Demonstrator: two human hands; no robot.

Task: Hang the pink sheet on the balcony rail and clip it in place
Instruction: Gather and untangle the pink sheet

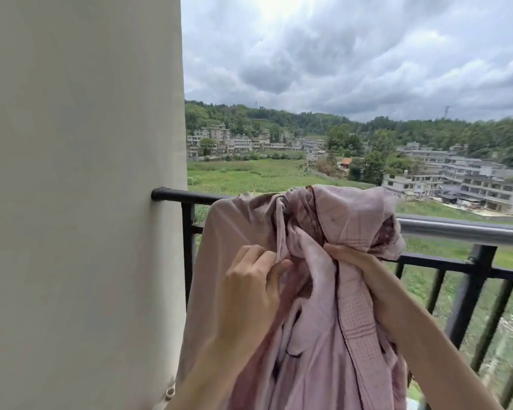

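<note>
one sheet [323,321] — one rail [462,230], two hands

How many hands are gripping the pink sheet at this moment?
2. The left hand pinches a fold of the pink sheet near its bunched middle; the right hand grips the gathered cloth just below the balcony rail.
</note>
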